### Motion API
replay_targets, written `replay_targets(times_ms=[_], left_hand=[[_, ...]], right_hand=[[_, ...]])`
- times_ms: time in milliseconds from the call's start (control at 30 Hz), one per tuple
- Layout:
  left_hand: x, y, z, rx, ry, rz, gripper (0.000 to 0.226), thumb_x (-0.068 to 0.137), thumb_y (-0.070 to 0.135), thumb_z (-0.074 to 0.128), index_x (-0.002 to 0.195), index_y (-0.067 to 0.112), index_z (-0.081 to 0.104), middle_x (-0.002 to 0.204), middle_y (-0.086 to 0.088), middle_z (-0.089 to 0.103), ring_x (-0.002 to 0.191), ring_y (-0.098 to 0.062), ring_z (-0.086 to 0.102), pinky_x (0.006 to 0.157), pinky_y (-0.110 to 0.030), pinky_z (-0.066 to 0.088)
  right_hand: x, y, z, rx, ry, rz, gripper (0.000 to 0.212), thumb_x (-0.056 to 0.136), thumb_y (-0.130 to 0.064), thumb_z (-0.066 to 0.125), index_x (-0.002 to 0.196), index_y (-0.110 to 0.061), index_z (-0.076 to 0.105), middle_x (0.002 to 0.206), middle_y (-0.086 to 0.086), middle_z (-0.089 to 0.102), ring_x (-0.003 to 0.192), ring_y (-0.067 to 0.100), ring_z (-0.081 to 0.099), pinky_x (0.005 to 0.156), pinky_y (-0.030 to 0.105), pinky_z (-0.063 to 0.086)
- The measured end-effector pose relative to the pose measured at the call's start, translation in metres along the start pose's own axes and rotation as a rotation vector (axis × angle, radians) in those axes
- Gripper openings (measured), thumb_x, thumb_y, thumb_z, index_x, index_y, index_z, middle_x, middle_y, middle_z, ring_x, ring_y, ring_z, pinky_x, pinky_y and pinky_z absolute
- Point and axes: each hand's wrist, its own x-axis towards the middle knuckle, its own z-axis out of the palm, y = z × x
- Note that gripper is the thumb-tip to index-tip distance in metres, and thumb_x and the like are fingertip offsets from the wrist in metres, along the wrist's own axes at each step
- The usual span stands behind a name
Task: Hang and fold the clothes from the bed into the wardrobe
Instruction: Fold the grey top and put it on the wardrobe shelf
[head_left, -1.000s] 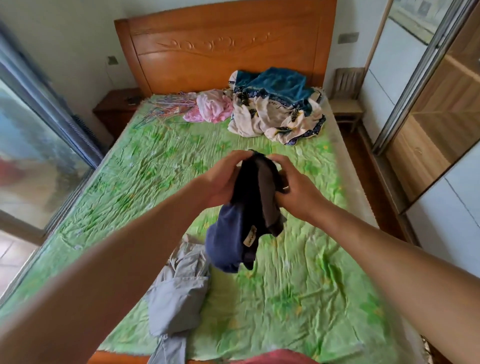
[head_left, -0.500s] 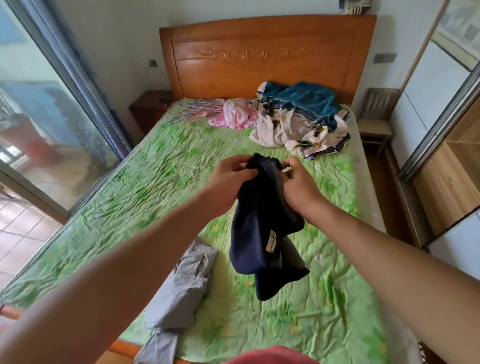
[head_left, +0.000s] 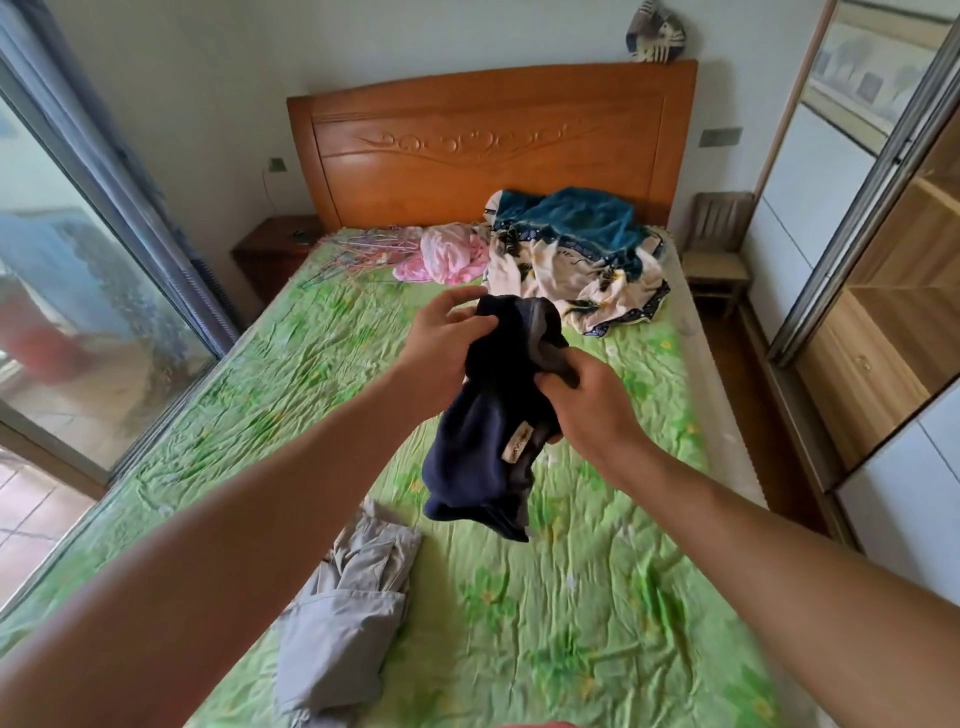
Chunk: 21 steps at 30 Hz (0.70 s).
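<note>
A dark navy garment (head_left: 480, 426) with a small pale label hangs above the bed (head_left: 218, 415), bunched up. My left hand (head_left: 441, 348) grips its upper edge from the left. My right hand (head_left: 587, 400) grips it lower down on the right side. A grey garment (head_left: 348, 618) lies crumpled on the green sheet near the foot of the bed. At the head end lie a pink garment (head_left: 449, 252), a floral cream cloth (head_left: 576, 280) and a teal cloth (head_left: 576, 218). The open wooden wardrobe (head_left: 883, 332) stands on the right.
Thin coloured hangers (head_left: 353, 254) lie on the sheet left of the pink garment. A nightstand (head_left: 275, 249) sits left of the headboard and a small wooden chair (head_left: 719, 244) right of it. A glass sliding door (head_left: 78, 291) runs along the left side.
The view has shifted, so more of the headboard and wall shows. My right hand has dropped lower along the navy garment while my left hand keeps hold of the top.
</note>
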Motion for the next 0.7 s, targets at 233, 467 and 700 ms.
replay_targets(times_ms=[233, 467, 700], left_hand=[[-0.038, -0.044, -0.005, 0.395, -0.301, 0.057, 0.018, 0.105, 0.021, 0.05, 0.11, 0.026, 0.067, 0.105, 0.01, 0.072, 0.1, 0.0, 0.064, 0.085, -0.016, 0.051], [-0.046, -0.09, -0.009, 0.48, -0.362, 0.043, 0.039, 0.093, 0.031, 0.072, 0.128, 0.017, 0.062, 0.124, -0.001, 0.065, 0.11, -0.008, 0.065, 0.093, -0.024, 0.053], [-0.033, -0.091, 0.017, 0.506, -0.089, -0.032, 0.064, 0.067, 0.061, 0.078, 0.119, 0.028, 0.062, 0.116, -0.004, 0.064, 0.113, -0.017, 0.058, 0.102, -0.038, 0.049]], right_hand=[[0.03, -0.029, 0.005, 0.061, 0.257, -0.097, 0.021, 0.096, -0.014, 0.052, 0.113, -0.026, 0.055, 0.097, -0.015, 0.06, 0.073, -0.01, 0.058, 0.055, 0.008, 0.042], [0.038, -0.04, -0.002, 0.477, 0.025, 0.264, 0.024, 0.098, -0.008, 0.052, 0.087, -0.013, 0.072, 0.102, 0.012, 0.062, 0.098, 0.037, 0.066, 0.07, 0.054, 0.062], [0.041, -0.054, -0.022, 0.482, -0.225, 0.148, 0.041, 0.079, 0.005, 0.041, 0.108, -0.005, 0.069, 0.099, 0.016, 0.072, 0.095, 0.031, 0.073, 0.073, 0.039, 0.062]])
